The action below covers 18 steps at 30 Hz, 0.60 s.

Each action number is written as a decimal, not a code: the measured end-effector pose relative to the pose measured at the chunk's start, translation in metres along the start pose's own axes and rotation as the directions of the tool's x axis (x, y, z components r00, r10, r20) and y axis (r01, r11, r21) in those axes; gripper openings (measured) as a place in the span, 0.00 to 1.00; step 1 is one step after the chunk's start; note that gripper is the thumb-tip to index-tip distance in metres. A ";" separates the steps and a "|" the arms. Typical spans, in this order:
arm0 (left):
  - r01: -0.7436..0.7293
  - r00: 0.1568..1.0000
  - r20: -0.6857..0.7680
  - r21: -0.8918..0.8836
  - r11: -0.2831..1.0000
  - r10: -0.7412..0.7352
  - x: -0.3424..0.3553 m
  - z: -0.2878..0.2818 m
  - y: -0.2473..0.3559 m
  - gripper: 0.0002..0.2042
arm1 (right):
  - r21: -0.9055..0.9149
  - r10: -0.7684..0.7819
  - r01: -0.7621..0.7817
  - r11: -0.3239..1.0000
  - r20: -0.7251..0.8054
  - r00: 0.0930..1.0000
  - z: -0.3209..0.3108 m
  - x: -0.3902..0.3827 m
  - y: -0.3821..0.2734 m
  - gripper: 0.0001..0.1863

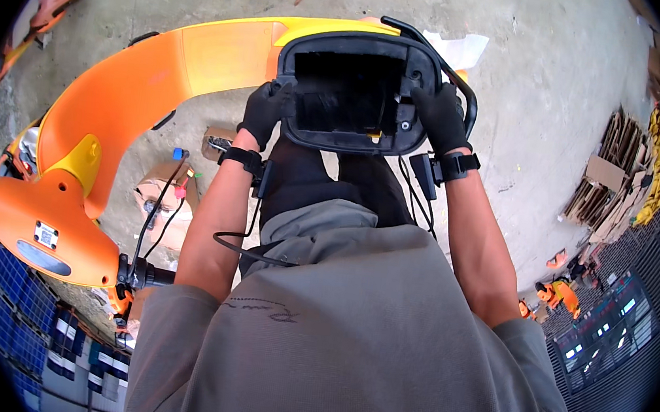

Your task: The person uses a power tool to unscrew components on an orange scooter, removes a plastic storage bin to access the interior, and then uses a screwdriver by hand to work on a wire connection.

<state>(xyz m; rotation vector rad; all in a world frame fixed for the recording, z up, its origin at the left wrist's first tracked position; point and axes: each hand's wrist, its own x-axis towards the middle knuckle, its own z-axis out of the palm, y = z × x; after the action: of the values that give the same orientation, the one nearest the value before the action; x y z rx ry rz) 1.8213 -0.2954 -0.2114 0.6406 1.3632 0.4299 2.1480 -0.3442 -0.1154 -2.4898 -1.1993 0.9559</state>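
Left grip: left hand (263,112), black-gloved, fingers closed on the left rim of the black compartment frame (354,93).
Right grip: right hand (441,120), black-gloved, fingers closed over the frame's right rim.
Frame position: seated at the rear end of the orange scooter body (126,99), directly ahead of the person.
Surroundings: concrete floor (532,90); stacked cardboard (606,181) well apart, right.

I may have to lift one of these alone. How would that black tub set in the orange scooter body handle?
The black tub looks like rigid moulded plastic, so probably stiff. It appears hollow, likely light for its bulk. Both gloved hands, left hand and right hand, grip its rim, suggesting awkward width.
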 end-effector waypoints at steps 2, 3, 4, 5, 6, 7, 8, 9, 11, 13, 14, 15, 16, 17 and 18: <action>-0.072 0.996 0.062 0.060 0.996 0.068 -0.002 -0.007 -0.018 0.10 | -0.303 -0.095 0.153 0.941 0.198 0.976 -0.019 -0.010 -0.027 0.21; -0.255 0.964 0.125 0.174 0.951 0.236 -0.006 0.003 -0.006 0.06 | -0.189 -0.366 0.355 0.915 -0.025 0.930 -0.005 -0.002 0.014 0.26; -0.741 0.664 0.481 0.522 0.422 0.572 0.029 -0.051 -0.065 0.04 | -0.165 -0.552 0.531 0.831 -0.133 0.823 0.003 -0.003 -0.009 0.21; -0.725 0.645 0.360 0.569 0.388 0.674 0.027 -0.025 -0.071 0.05 | -0.139 -0.581 0.566 0.813 -0.130 0.803 -0.004 -0.016 -0.026 0.21; -0.692 0.607 0.233 0.625 0.361 0.760 0.020 -0.001 -0.070 0.07 | -0.193 -0.619 0.590 0.784 -0.169 0.767 -0.007 -0.032 -0.036 0.20; -0.626 0.722 0.194 0.593 0.507 0.665 0.014 0.011 -0.065 0.08 | -0.246 -0.649 0.603 0.759 -0.208 0.731 -0.008 -0.047 -0.047 0.20; -0.537 0.825 0.155 0.517 0.667 0.544 0.013 0.022 -0.055 0.11 | -0.009 -0.554 0.562 0.827 -0.181 0.813 0.006 -0.060 -0.047 0.18; -0.422 0.903 0.125 0.438 0.794 0.411 0.014 0.035 -0.041 0.14 | -0.071 -0.634 0.631 0.772 -0.020 0.773 0.018 -0.055 -0.027 0.17; -0.094 0.994 0.003 0.485 0.870 0.106 -0.019 0.031 0.030 0.20 | -0.266 -0.632 0.727 0.633 0.365 0.683 0.043 -0.032 -0.035 0.14; -0.086 0.989 -0.067 0.460 0.884 0.131 -0.032 0.036 0.015 0.22 | -0.440 -0.529 0.824 0.357 0.631 0.567 0.066 -0.022 -0.025 0.12; -0.075 0.990 -0.075 0.454 0.888 0.122 -0.031 0.034 0.014 0.22 | -0.437 -0.608 0.827 0.353 0.565 0.558 0.089 -0.007 0.004 0.14; -0.101 0.984 -0.082 0.463 0.881 0.155 -0.028 0.036 0.006 0.22 | -0.432 -0.678 0.831 0.351 0.495 0.544 0.109 0.009 0.037 0.15; -0.125 0.979 -0.085 0.473 0.872 0.187 -0.022 0.036 0.000 0.21 | -0.426 -0.739 0.833 0.353 0.420 0.527 0.118 0.021 0.050 0.17; -0.100 0.992 -0.015 0.476 0.873 0.122 -0.024 0.032 0.010 0.22 | -0.385 -0.611 0.847 0.367 0.586 0.532 0.098 0.018 0.020 0.21; -0.086 0.996 0.070 0.480 0.873 0.060 -0.028 0.031 0.026 0.22 | -0.438 -0.565 0.840 0.321 0.624 0.540 0.097 0.026 0.029 0.22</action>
<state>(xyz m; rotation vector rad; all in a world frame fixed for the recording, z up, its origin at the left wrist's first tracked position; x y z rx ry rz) 1.8489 -0.2983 -0.1709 1.1121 1.4072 0.1225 2.1157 -0.3508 -0.2150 -1.6591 -2.9597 0.7362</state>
